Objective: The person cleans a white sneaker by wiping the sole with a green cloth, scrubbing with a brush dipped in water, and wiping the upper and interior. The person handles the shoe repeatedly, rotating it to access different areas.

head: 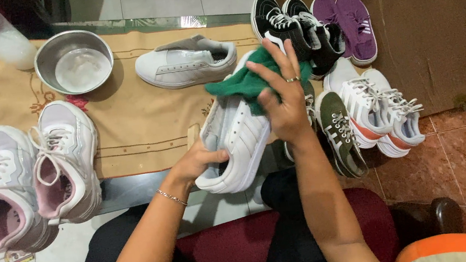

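R hand (284, 104), fingers spread flat, presses a green cloth (245, 83) onto the toe end of a white sneaker (235, 145). L hand (200, 160) curls round the shoe's heel, gripping it above the lap, at the table's near edge. Wiping looks under way; the shoe's far side is hidden, so can't tell how clean it is. Its likely mate (186, 62) lies on the tan mat (137, 125), beside a metal bowl (74, 61). Bottle top-left is cut off.
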